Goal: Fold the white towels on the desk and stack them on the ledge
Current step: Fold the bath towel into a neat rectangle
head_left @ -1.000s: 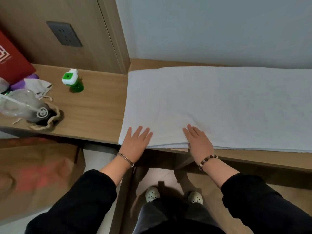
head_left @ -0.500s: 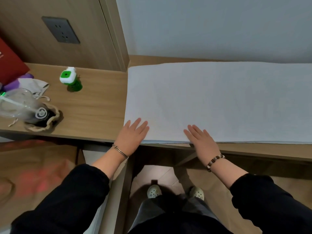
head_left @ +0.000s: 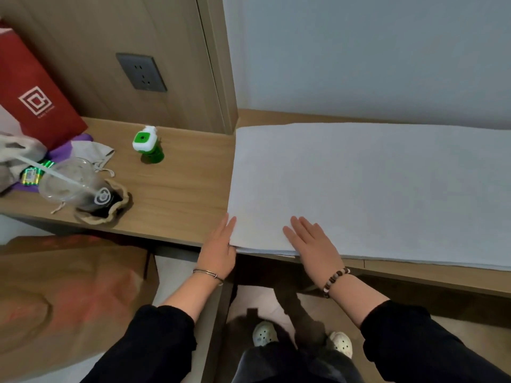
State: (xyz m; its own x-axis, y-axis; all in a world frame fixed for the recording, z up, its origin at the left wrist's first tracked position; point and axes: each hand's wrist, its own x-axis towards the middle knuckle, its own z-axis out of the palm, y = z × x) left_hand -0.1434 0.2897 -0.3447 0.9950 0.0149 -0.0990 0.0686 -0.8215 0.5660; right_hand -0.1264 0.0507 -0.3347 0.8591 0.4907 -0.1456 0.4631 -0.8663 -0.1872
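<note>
Wooden tabletop (head_left: pixel 179 194) carries the white towel (head_left: pixel 373 189) spread flat; the right hand (head_left: pixel 312 247) rests open on its near edge, while the left hand (head_left: pixel 218 250), fingers straight, has slid off to the near-left corner, suggesting smoothing is done and folding follows.

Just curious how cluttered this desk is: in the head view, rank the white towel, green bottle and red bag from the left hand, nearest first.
1. White towel, its near corner touching the left hand.
2. Green bottle, back left on the desk.
3. Red bag, far left.
</note>
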